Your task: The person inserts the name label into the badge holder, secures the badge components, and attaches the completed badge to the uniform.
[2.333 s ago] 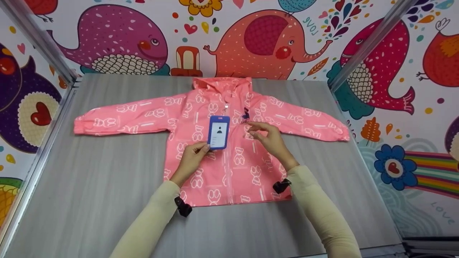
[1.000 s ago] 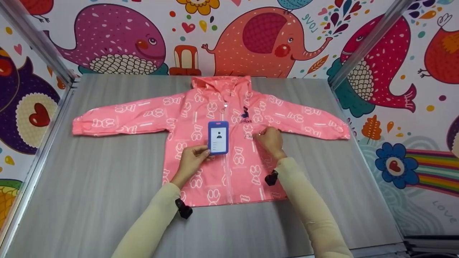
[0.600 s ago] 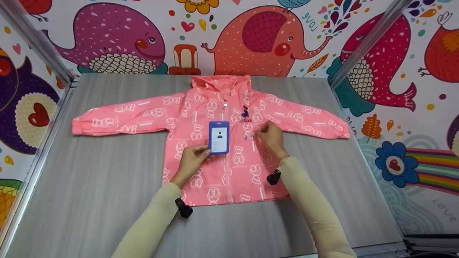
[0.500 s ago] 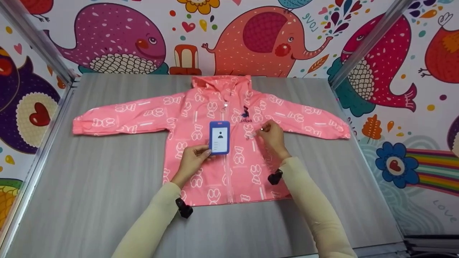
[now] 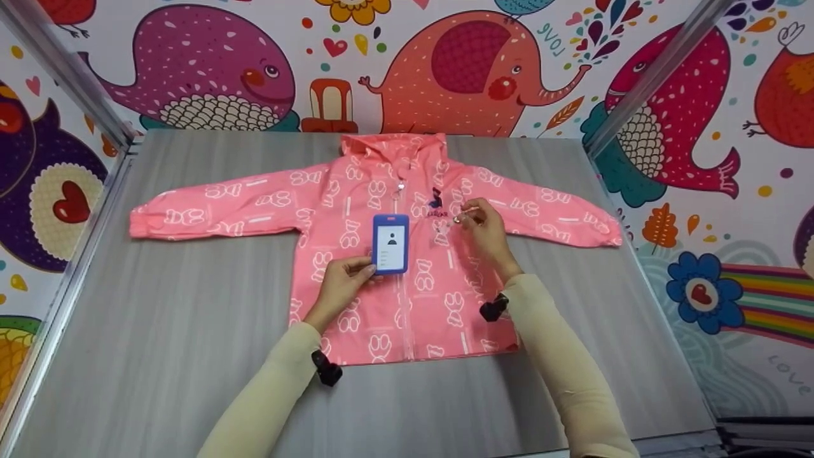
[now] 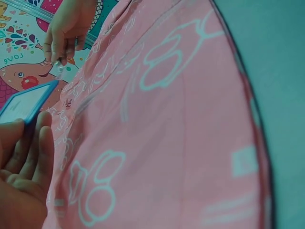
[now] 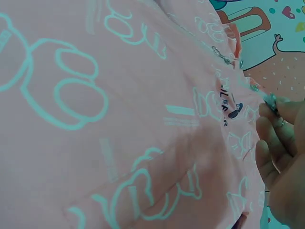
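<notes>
A pink child's jacket [image 5: 426,318] with white bunny outlines lies face up, sleeves spread. Over its front, my left hand [image 5: 343,283] pinches the lower left corner of a blue ID badge holder [image 5: 390,219], thumb in front. The holder's white card, with a dark person icon, faces up at me. Right of it, my right hand [image 5: 488,235] holds a small shiny metal clip [image 7: 270,103] between thumb and forefinger, close to the dark chest logo [image 5: 435,200]. A clear bit hangs from the clip in the left wrist view. Clip and badge holder are apart.
Under the jacket is a grey wood-grain table [image 5: 191,318]. Metal frame posts [image 5: 658,83] rise at its back corners. Walls with cartoon animals [image 5: 470,76] enclose the back and sides. The jacket's zipper pull [image 5: 400,187] lies above the badge holder.
My right hand has lifted slightly up and to the right, bringing the small clip into clearer sight. My left hand and the badge holder stay nearly where they were.
</notes>
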